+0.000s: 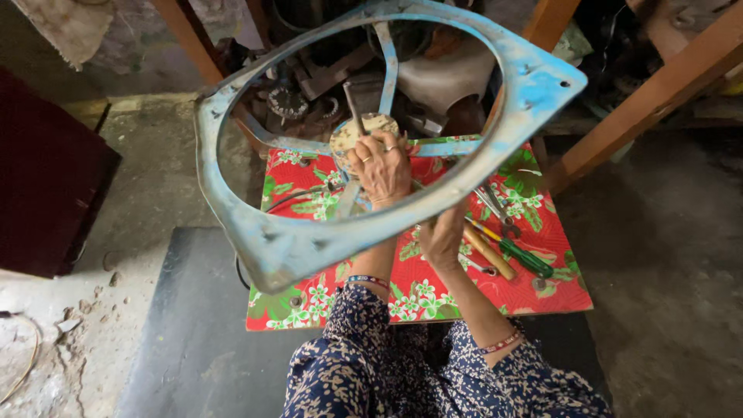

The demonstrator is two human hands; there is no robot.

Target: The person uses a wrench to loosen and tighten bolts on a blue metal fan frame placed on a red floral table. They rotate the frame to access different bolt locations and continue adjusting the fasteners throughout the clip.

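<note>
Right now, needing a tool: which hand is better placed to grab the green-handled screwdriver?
Probably right: the right hand sits on the fan frame's rim beside the green-handled screwdriver; the left hand holds the hub.

Support: a low board (557, 298) covered in red cloth with green and white flowers is sitting on a dark mat (193, 340).
Tools: a green-handled screwdriver (520, 254), a wooden-handled tool (489, 252) and pliers (495, 207) are lying on it, right side — close together.
Floor: grey concrete (673, 255) is carrying the mat — rubble at left.
</note>
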